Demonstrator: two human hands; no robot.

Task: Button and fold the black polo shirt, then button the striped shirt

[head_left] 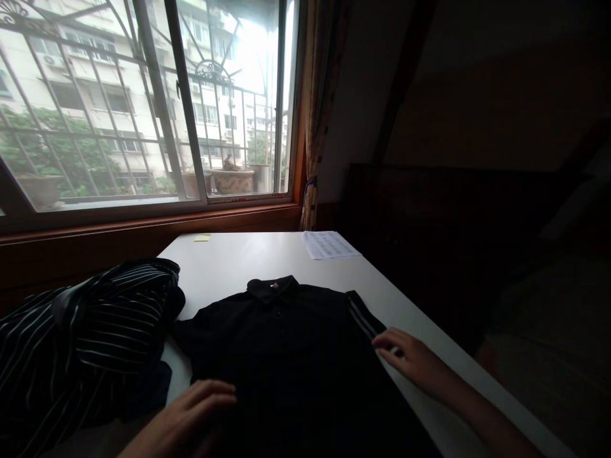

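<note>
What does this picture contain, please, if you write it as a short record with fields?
Garment: black collared shirt, laid out on a white table
Left hand: at the shirt's left edge; grip unclear
Right hand: fingertips at the striped sleeve; grip unclear
Left of shirt: heap of dark striped clothing
Far end of table: yellow note, printed paper
Background: window, curtain

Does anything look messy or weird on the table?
The striped clothes look messy: they lie crumpled in a heap at the left, while the black shirt lies spread flat. I see no spill.
</note>
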